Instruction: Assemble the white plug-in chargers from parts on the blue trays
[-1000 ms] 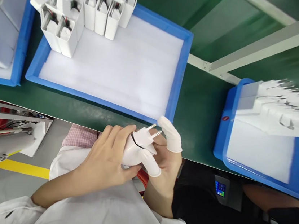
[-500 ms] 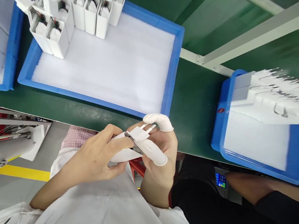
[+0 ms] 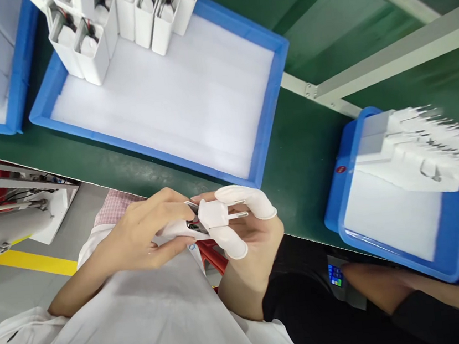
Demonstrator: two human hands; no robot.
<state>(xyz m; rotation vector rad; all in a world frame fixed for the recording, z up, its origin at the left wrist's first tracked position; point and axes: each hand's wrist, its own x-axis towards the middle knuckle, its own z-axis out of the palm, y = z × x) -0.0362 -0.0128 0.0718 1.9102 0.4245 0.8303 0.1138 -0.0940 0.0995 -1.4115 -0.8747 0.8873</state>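
White two-pin plug housing (image 3: 213,216) is held right above the edge of the green conveyor belt (image 3: 305,146), gripped by both hands. Left hand (image 3: 145,238) is closed around the back end, and right hand (image 3: 250,242) cups it from underneath, with white finger cots (image 3: 243,195) on two fingers pressing on the front. Metal pins (image 3: 241,214) point right, and there's a dark seam with a bit of wire showing. Just past them is a blue tray (image 3: 143,152) lined with white foam, with chargers (image 3: 90,58) standing at its far end. Another person's hand (image 3: 372,283) is off to the right, below a second blue tray (image 3: 339,220).
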